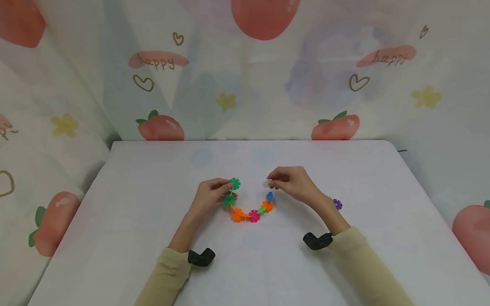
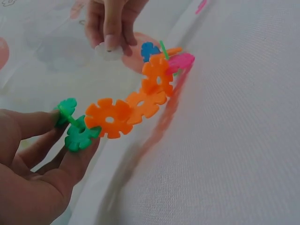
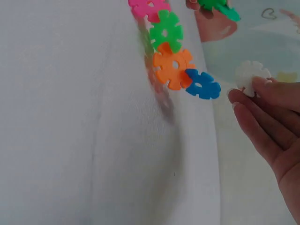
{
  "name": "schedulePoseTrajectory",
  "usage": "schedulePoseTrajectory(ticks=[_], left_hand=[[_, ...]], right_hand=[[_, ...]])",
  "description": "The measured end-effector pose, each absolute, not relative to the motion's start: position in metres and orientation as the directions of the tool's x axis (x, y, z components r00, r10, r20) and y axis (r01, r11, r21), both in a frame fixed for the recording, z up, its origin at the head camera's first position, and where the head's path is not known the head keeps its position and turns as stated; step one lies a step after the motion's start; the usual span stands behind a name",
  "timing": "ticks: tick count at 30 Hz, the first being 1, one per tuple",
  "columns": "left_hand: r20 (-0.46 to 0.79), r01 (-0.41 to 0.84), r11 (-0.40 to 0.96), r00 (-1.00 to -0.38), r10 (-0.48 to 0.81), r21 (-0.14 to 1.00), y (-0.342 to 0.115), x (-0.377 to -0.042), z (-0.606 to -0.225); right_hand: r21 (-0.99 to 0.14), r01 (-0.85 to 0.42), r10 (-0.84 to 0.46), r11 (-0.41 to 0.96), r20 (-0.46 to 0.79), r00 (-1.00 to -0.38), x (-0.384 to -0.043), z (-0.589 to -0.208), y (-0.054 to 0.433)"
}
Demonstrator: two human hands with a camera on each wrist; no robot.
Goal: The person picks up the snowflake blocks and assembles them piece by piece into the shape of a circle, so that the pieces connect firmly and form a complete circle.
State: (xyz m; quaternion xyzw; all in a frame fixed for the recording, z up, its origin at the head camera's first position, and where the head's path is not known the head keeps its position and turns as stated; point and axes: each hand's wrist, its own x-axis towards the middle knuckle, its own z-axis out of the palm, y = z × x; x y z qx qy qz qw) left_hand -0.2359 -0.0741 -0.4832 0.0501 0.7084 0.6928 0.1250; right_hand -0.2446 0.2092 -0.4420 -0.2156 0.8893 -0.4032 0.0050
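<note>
My left hand (image 1: 210, 195) pinches the green end of a curved chain of interlocking snowflake discs (image 2: 109, 119), held up off the table. From that end run green, orange, pink, light green and orange discs, finishing with a blue disc (image 3: 203, 84). Between thumb and fingers, my right hand (image 1: 295, 183) pinches a single white snowflake disc (image 3: 251, 75). This white piece is apart from the chain, a short way from its blue end.
On the white table (image 1: 146, 176), a purple disc (image 1: 337, 204) lies beyond the right forearm, partly near the wrist. Patterned cloth (image 1: 262, 87) hangs behind and at both sides of the table. Each wrist wears a black camera (image 1: 202, 257).
</note>
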Motion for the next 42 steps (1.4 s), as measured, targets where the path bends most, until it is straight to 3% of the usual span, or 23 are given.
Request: schedulePoseTrajectory(ticks=[12, 20, 32, 42], left_hand=[[-0.114, -0.109, 0.033, -0.963, 0.245, 0.993, -0.07, -0.236, -0.486], [-0.09, -0.089, 0.015, -0.972, 0.217, 0.996, -0.067, -0.235, -0.482], [-0.099, -0.098, 0.017, -0.975, 0.2, 0.995, -0.067, -0.234, -0.479], [-0.095, -0.09, 0.039, -0.983, 0.16, 0.995, -0.063, -0.235, -0.482]], right_hand=[[-0.706, -0.461, -0.437, 0.538, 0.233, -0.869, -0.254, -0.444, 0.17], [-0.65, -0.562, -0.459, 0.511, 0.346, -0.818, -0.254, -0.448, 0.155], [-0.69, -0.519, -0.407, 0.504, 0.341, -0.848, -0.253, -0.451, 0.156], [-0.573, -0.664, -0.48, 0.48, 0.462, -0.746, -0.254, -0.45, 0.15]])
